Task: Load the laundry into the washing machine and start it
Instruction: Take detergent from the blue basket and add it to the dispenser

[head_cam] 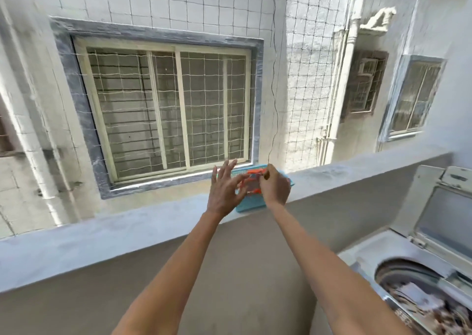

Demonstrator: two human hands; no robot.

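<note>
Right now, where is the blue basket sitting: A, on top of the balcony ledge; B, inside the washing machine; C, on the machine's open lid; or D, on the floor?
A: the blue basket rests on the balcony ledge, behind both raised hands, while the washing machine stands apart at lower right.

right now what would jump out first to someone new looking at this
Two bare arms reach to the ledge, where the left hand spreads open and the right hand pinches something orange over a blue basket. Behind them a big netted window fills the wall. At lower right the washer stands with its lid up and laundry in the drum.
</note>
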